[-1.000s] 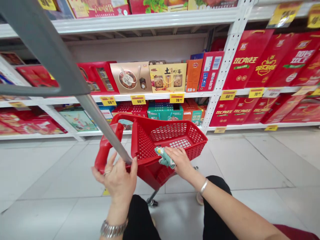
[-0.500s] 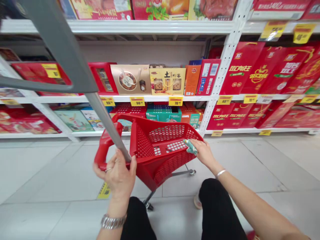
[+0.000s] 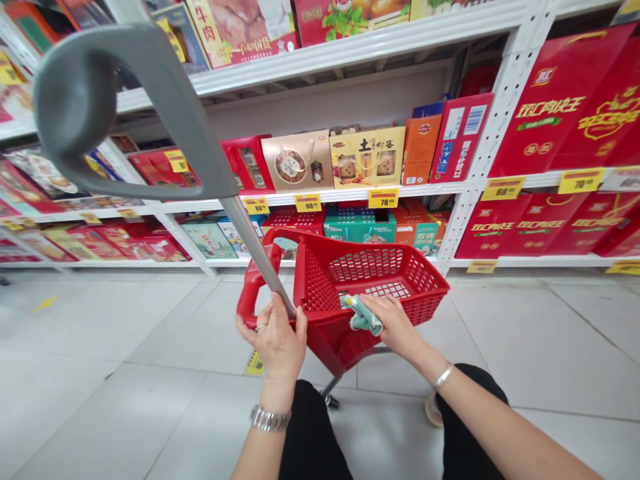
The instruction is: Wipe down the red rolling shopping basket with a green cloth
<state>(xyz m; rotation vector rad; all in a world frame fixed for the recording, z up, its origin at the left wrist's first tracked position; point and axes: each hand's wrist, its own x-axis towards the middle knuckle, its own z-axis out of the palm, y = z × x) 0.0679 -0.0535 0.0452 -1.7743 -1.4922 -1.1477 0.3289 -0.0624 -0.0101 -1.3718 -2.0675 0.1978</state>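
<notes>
A red plastic shopping basket on wheels stands on the tiled floor in front of me. Its long grey pull handle rises toward the camera. My left hand is wrapped around the metal shaft of that handle near its base, next to the red carry grip. My right hand presses a pale green cloth against the near rim of the basket. A watch is on my left wrist, a bracelet on my right.
White shelving stocked with red and gold gift boxes and yellow price tags runs across the back. A white upright post divides the bays. Pale floor tiles surround the basket. My dark-trousered knees sit just below.
My right hand with the cloth slid from the basket's right rim back to the near rim. The view swung, so basket and handle now sit further right.
</notes>
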